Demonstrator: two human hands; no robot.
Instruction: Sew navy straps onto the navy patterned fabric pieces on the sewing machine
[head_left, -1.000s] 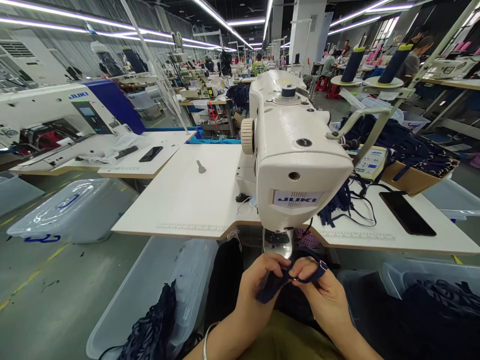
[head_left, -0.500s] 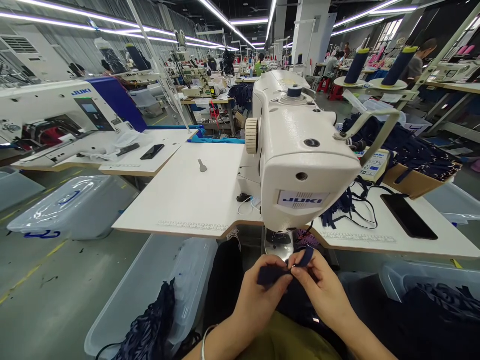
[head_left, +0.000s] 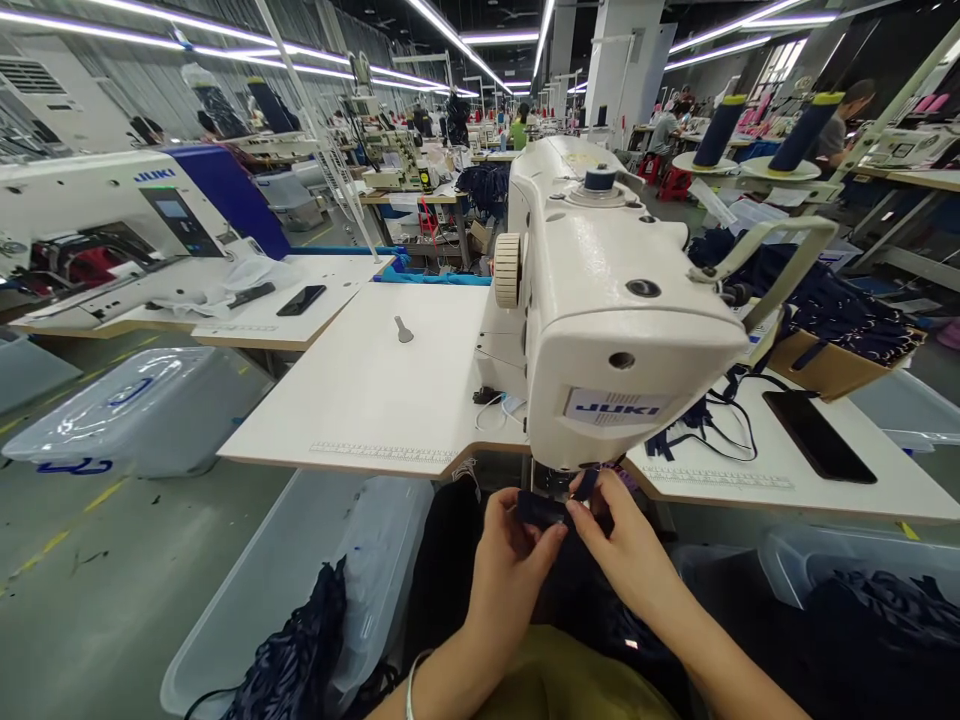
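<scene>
navy strap point(head_left: 540, 509), pinched by left hand point(head_left: 504, 565) and right hand point(head_left: 621, 530), which partly cover it; its ends seem hidden.

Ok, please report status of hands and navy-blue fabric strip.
Left hand, right hand pinching navy-blue fabric strip. Strip held off white tabletop. Possible obstruction: glossy white sewing machine head ahead.
</scene>
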